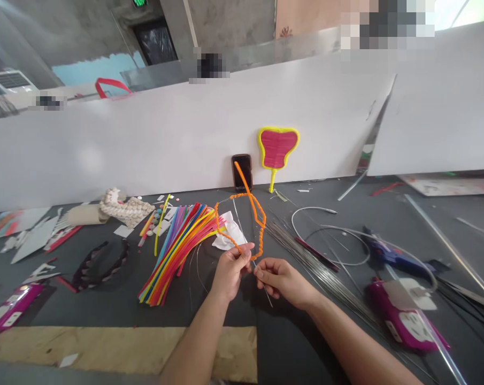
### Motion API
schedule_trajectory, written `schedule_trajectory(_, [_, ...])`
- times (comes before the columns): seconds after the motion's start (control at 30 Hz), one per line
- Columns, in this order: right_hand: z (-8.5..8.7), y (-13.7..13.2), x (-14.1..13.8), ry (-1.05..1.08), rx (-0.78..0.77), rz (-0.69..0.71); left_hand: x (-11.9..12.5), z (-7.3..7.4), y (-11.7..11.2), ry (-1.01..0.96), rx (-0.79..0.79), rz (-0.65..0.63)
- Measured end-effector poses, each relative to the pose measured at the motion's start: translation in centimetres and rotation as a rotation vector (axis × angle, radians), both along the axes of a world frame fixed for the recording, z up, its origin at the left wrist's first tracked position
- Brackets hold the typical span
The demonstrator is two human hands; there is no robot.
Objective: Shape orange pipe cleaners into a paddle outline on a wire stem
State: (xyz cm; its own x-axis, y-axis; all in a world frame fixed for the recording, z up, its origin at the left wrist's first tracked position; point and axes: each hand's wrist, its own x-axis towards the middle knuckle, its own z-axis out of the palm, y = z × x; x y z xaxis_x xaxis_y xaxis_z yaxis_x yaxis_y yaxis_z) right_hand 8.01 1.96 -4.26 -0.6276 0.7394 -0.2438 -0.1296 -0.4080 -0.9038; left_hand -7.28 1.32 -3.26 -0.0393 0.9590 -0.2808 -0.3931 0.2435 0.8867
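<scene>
Above the table I hold a rounded wire frame wrapped in twisted orange pipe cleaner (262, 231), with one long loose orange end sticking up from its top. My left hand (230, 271) pinches the bottom of this frame between thumb and fingers. Close beside it, my right hand (282, 279) is closed on a thin metal wire (269, 298) that runs through the frame and pokes out below. Part of the frame's top left shows bare wire. Left of my hands lies a bundle of coloured pipe cleaners (173, 256), and a white crumpled paper (230, 231) sits behind the frame.
A phone (238, 181) and a red fan with yellow edging (279, 147) lean on the white partition (165, 139). To the right are metal wires (316, 267), a blue glue gun (398, 254) and a purple power strip (406, 321). A dark braided band (101, 267) lies left.
</scene>
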Motion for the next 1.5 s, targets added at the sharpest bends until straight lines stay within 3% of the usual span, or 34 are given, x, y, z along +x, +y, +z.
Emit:
schedule_trajectory(0.4, [0.6, -0.2, -0.3, 0.17, -0.181, -0.051, 0.2, 0.8, 0.0, -0.16, -0.079, -0.002])
schedule_trajectory(0.67, [0.4, -0.2, -0.2, 0.15, -0.118, -0.071, 0.4, 0.8, -0.2, -0.185, -0.074, -0.072])
schedule_trajectory(0.77, [0.1, 0.0, -0.2, 0.104, -0.052, -0.102, 0.7, 0.6, -0.3, -0.148, -0.029, -0.124])
schedule_trajectory(0.9, [-0.1, 0.2, -0.1, 0.004, 0.043, -0.113, 0.9, 0.1, -0.4, -0.044, 0.04, -0.086])
schedule_trajectory(1.03, [-0.1, 0.4, 0.0, -0.008, 0.093, -0.265, 1.0, -0.1, -0.4, 0.202, 0.126, -0.031])
schedule_trajectory(1.13, [-0.1, 0.5, -0.1, 0.006, 0.115, -0.342, 1.2, 0.1, -0.4, 0.269, 0.134, -0.03])
schedule_trajectory(1.5, [0.0, 0.3, -0.4, -0.156, 0.315, -0.414, 2.5, 0.2, -0.8, -0.177, 0.03, -0.031])
